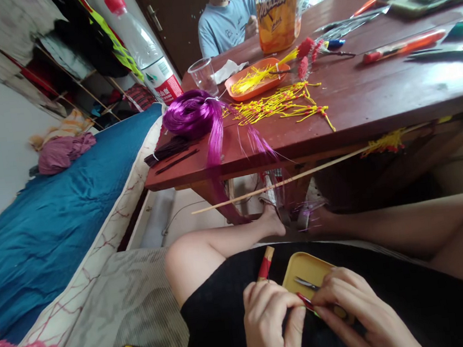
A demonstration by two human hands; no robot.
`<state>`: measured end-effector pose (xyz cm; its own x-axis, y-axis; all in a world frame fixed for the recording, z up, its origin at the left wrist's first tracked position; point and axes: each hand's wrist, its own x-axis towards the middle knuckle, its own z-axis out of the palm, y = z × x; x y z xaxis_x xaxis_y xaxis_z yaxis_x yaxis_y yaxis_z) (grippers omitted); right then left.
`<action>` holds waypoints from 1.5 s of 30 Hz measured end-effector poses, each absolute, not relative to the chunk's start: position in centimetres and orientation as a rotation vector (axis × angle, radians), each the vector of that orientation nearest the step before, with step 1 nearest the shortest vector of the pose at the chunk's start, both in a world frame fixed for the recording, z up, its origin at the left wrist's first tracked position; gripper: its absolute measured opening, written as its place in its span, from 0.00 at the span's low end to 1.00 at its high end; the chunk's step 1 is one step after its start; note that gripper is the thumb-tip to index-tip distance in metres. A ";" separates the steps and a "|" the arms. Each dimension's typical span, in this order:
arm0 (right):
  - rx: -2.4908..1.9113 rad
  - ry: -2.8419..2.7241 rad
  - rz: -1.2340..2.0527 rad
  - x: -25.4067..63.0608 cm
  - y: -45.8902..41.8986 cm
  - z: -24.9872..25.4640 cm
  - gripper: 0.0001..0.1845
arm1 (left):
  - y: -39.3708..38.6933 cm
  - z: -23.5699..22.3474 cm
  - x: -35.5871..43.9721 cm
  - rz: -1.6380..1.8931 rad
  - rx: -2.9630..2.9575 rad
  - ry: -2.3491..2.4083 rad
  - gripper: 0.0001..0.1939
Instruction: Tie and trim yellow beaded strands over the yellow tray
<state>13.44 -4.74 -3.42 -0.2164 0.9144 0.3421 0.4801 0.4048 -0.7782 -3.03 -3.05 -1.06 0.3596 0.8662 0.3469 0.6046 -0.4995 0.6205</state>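
Observation:
Both my hands are low over my lap, close together. My left hand [270,316] is closed, and a tan stick wrapped in red [266,264] sticks out above its curled fingers. Between the hands is a thin red piece [304,299], with the fingertips of my right hand [349,305] pinched on its end; its exact kind is too small to tell. Behind them a yellow tray [298,260] rests on my lap. Small scissors [306,283] lie in it, partly hidden by my right hand.
A red-brown table [357,103] carries a purple fibre bundle [191,117], yellow-and-red stems [277,104], an orange dish [239,92], a cup [202,76] and bottles. A thin stick [278,182] juts past its edge. Another person [226,23] sits beyond; a bed [66,187] stands left.

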 end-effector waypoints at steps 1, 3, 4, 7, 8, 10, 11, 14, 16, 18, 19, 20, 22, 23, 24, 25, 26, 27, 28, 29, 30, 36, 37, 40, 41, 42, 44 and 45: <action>-1.197 -1.852 0.674 13.4 -4.7 -3.5 0.04 | -3.0 -1.1 -3.0 0.919 2.239 1.286 0.07; -1.198 -1.862 0.676 13.3 -4.6 -3.5 0.03 | -3.0 -1.1 -3.0 0.904 2.238 1.284 0.07; -1.200 -1.868 0.676 13.3 -4.5 -3.6 0.04 | -3.0 -1.0 -3.0 0.899 2.238 1.284 0.06; -1.217 -1.880 0.634 13.3 -4.5 -3.5 0.02 | -3.0 -0.7 -3.0 0.884 2.254 1.274 0.06; -1.230 -1.865 0.578 13.4 -4.5 -3.5 0.02 | -3.0 -0.6 -3.1 0.874 2.260 1.271 0.06; -1.268 -1.792 0.426 13.9 -4.8 -3.4 0.07 | -2.9 -0.3 -3.1 0.855 2.262 1.274 0.06; -1.287 -1.751 0.375 14.2 -5.0 -3.4 0.08 | -2.9 -0.3 -3.2 0.839 2.255 1.281 0.05; -1.327 -1.716 0.481 15.0 -5.5 -3.9 0.04 | -2.7 -0.2 -3.5 0.821 2.191 1.336 0.04; -1.459 -1.895 0.734 15.0 -5.5 -4.9 0.07 | -2.6 -0.1 -3.6 0.817 2.127 1.380 0.04; -1.704 -2.167 0.982 14.3 -5.1 -6.3 0.12 | -2.4 -0.1 -3.7 0.841 2.040 1.406 0.06; -1.797 -2.252 1.046 13.7 -4.8 -7.1 0.13 | -2.3 -0.1 -3.7 0.858 1.983 1.405 0.07; -1.861 -2.303 1.079 13.0 -4.5 -7.8 0.13 | -2.2 -0.2 -3.7 0.879 1.916 1.401 0.09; -1.937 -2.341 1.097 11.6 -3.8 -9.1 0.10 | -2.1 -0.3 -3.7 0.918 1.773 1.387 0.11; -1.973 -2.348 1.103 10.9 -3.5 -9.7 0.08 | -2.1 -0.4 -3.6 0.933 1.714 1.377 0.12; -2.007 -2.349 1.113 10.4 -3.3 -10.1 0.07 | -2.1 -0.5 -3.6 0.944 1.669 1.370 0.12; -2.035 -2.345 1.124 9.9 -3.2 -10.4 0.07 | -2.2 -0.6 -3.6 0.953 1.640 1.363 0.13; -2.053 -2.336 1.138 9.6 -3.1 -10.6 0.08 | -2.2 -0.6 -3.6 0.960 1.621 1.355 0.13; -2.060 -2.323 1.153 9.4 -3.1 -10.7 0.08 | -2.2 -0.6 -3.5 0.968 1.607 1.348 0.13; -2.057 -2.304 1.162 9.3 -3.2 -10.8 0.07 | -2.3 -0.7 -3.4 0.979 1.590 1.345 0.14; -2.044 -2.279 1.163 9.3 -3.3 -10.7 0.05 | -2.3 -0.7 -3.3 0.997 1.567 1.346 0.14; -2.023 -2.248 1.156 9.5 -3.5 -10.7 0.04 | -2.4 -0.6 -3.3 1.019 1.537 1.346 0.14; -2.001 -1.949 1.086 14.1 -4.5 -9.7 0.07 | -2.6 -0.9 -3.3 1.112 1.277 1.193 0.19; -2.006 -1.884 1.073 15.2 -4.5 -9.2 0.06 | -2.7 -1.0 -3.3 1.130 1.208 1.154 0.21; -1.870 -1.493 1.065 17.1 -3.9 -6.6 0.09 | -2.7 -1.3 -3.1 1.167 1.005 1.058 0.23; -1.742 -1.370 1.140 17.1 -3.6 -5.5 0.10 | -2.7 -1.4 -3.0 1.164 0.960 1.025 0.24; -1.589 -1.272 1.296 16.7 -3.3 -4.5 0.14 | -2.8 -1.4 -2.9 1.157 0.926 0.993 0.25; -1.494 -1.030 1.510 15.1 -2.6 -2.8 0.23 | -2.8 -1.5 -2.7 1.135 0.884 0.942 0.25; -1.489 -0.942 1.598 14.1 -2.3 -2.2 0.27 | -2.9 -1.6 -2.6 1.125 0.868 0.924 0.25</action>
<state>14.09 -2.28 -2.22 -0.0482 0.8913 -0.4508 -0.0374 -0.4526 -0.8909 -2.57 -2.89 -1.58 0.1706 0.9725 -0.1587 -0.3445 0.2098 0.9151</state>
